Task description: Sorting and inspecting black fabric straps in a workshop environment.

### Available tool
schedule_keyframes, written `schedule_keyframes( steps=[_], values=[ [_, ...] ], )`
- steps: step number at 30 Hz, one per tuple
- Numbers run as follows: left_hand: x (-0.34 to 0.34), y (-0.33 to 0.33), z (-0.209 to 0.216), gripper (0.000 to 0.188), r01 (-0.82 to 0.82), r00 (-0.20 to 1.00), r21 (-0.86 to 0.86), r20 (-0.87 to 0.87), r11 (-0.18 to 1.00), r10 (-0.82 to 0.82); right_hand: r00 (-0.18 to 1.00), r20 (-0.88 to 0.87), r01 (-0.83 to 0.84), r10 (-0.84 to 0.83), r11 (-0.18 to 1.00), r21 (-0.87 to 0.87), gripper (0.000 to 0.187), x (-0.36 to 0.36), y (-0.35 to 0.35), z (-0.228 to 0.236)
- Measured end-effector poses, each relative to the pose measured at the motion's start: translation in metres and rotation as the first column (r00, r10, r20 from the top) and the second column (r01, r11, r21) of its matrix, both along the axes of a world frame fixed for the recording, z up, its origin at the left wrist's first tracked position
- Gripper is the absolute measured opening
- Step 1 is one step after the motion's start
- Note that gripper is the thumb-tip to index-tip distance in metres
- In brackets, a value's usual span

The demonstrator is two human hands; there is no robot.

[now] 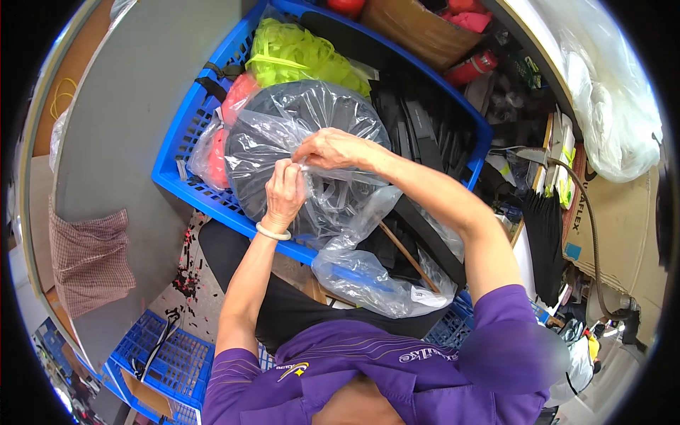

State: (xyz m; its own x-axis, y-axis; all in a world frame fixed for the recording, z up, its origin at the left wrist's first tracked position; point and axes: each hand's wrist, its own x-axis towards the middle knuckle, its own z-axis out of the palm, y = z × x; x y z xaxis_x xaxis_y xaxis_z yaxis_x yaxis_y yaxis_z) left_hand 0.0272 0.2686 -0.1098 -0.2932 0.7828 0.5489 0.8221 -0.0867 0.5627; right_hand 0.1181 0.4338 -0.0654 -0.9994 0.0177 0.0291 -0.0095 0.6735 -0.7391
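Observation:
A large round black bundle [322,95], perhaps a coil, lies in a big blue plastic basket [237,218]. A clear plastic bag [249,152] covers it, with its loose end trailing toward my lap. Over the middle of the bundle, my left hand [285,191] has its fingers closed on gathered plastic. Right beside it, my right hand [333,149] pinches the same gathered part of the bag, the fingertips of both hands almost touching. Whether a tie or anything small sits between the fingers is hidden.
The basket also holds a bag of neon yellow strips [297,57], red bagged pieces [218,159] and black flat strips [421,127]. A grey panel [142,113] curves along the left, with a checked cloth [92,262] on it. Another blue basket [170,361] stands lower left.

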Motion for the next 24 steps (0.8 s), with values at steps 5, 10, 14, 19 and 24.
schedule_keyframes(
  steps=[5, 10, 14, 19, 24],
  values=[
    [0.01, -0.006, 0.009, 0.017, -0.152, 0.981, 0.06, 0.127, 0.987, 0.143, 0.999, -0.026, 0.025, -0.019, 0.965, 0.263, 0.01, -0.007, -0.012, 0.01],
    [0.04, -0.018, 0.006, 0.017, -0.227, 0.934, -0.087, 0.261, 0.97, 0.242, 0.967, -0.097, 0.252, -0.235, 0.939, 0.233, 0.012, 0.004, -0.017, -0.019],
    [0.053, -0.033, 0.004, 0.017, -0.187, 0.916, -0.146, 0.331, 0.971, 0.226, 0.977, -0.106, 0.205, -0.184, 0.946, 0.251, 0.012, 0.013, -0.016, -0.036],
    [0.053, -0.035, 0.008, 0.005, -0.129, 0.964, -0.137, 0.213, 0.982, 0.157, 0.957, 0.033, 0.265, -0.289, 0.912, 0.313, 0.01, 0.011, -0.012, -0.031],
    [0.09, -0.098, 0.037, 0.039, -0.014, 0.779, -0.502, 0.537, 0.865, 0.324, 0.592, -0.138, 0.796, -0.794, 0.603, -0.057, 0.027, 0.099, -0.035, 0.042]
  ],
)
